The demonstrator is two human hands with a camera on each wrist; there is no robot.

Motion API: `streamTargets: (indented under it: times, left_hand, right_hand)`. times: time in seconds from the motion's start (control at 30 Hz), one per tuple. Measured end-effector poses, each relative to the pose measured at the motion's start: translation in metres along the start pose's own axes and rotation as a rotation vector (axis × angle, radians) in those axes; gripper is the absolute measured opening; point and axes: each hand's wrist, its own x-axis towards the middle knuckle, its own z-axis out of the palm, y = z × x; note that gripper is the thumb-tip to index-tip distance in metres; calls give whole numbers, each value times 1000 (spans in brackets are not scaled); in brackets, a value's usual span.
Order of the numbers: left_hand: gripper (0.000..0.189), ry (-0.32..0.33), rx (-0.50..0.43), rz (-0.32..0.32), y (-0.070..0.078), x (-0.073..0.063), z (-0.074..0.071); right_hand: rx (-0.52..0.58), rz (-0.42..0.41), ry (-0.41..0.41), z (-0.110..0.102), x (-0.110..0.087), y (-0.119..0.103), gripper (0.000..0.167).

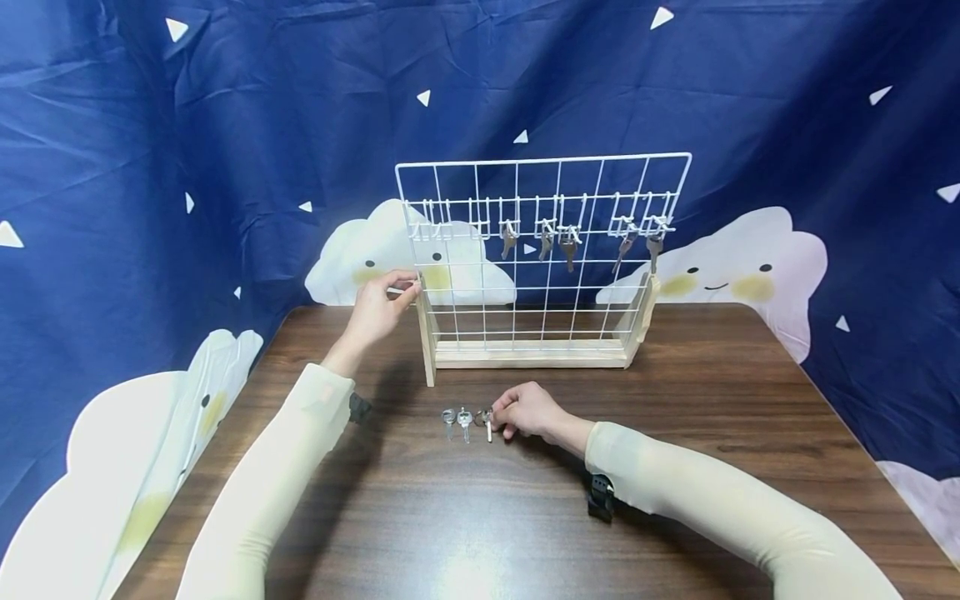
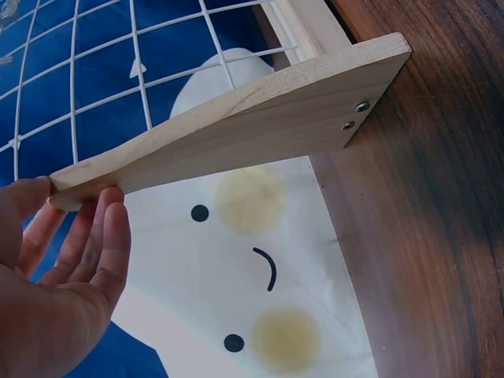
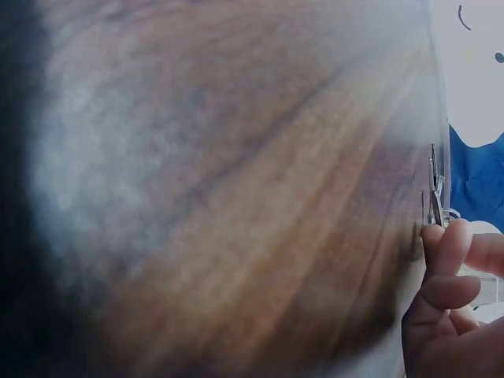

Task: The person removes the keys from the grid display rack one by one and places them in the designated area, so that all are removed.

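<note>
My left hand (image 1: 380,307) holds the upper end of the wooden side post (image 2: 228,134) of a white wire grid rack (image 1: 516,287), thumb on one face and fingers on the other in the left wrist view. Low over the table, my right hand (image 1: 531,408) pinches a silver key (image 1: 488,423) with a ring, at the right end of a short row. Beside it lie two more silver keys, a middle key (image 1: 465,421) and a left key (image 1: 448,419). In the right wrist view the fingertips partly hide the key.
Several keys (image 1: 569,250) hang from white hooks on the rack's middle and right, while hooks (image 1: 446,232) at the left hold none. The rack's wooden base bar (image 1: 528,358) stands on the brown table (image 1: 720,400). A blue curtain (image 1: 262,125) with clouds hangs behind.
</note>
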Motion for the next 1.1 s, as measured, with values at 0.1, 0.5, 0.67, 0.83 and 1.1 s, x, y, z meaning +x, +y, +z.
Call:
streamTargets:
  times: [0.1,0.5,0.67,0.83,1.1]
  left_hand:
    - [31,-3,-3,-6,0,0,0]
    - [31,-2,11,-10,0,0,0]
    - [30,-4,12,-6,-1,1,0]
    - [31,-8,8,-3,0,1,-1]
    - [31,-3,13,10,1,0,-1]
  right_hand:
    - [-16,3,-1,-1,-2,-3,8]
    - [-22,-6,-20,-2,-5,-2,10]
    - [-13,0,-35,-5,-4,-1,12]
    - [0,-24,-40,-12,-3,-1,17]
    - [18,-45,-50,-19,-5,-4,20]
